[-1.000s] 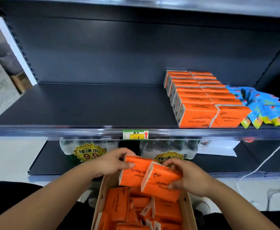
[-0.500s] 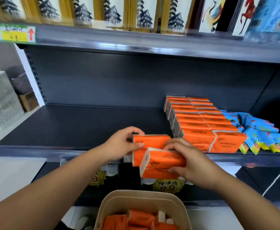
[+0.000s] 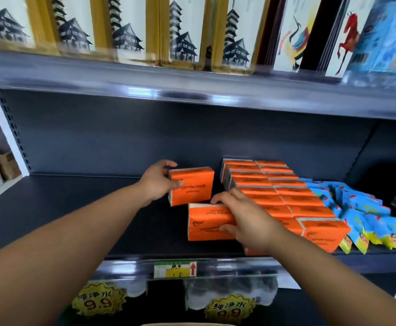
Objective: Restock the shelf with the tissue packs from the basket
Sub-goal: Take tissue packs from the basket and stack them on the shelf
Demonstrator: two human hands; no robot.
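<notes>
Has carried both packs in past the shelf's front lip, where held half a second ago. Grips left pack by its left end with left hand, thumb on the printed face, fingers curled over the top; holds it upright, far back over shelf, just left of the rows. Clamps right pack with right hand, fingers over the top edge, thumb on the near face, nearer than the other. Cannot tell whether either touches down. Shows only a sliver of basket rim now. Glossy orange film bricks with white ends; crinkled blue sachets right of the rows; matte dark metal deck.
</notes>
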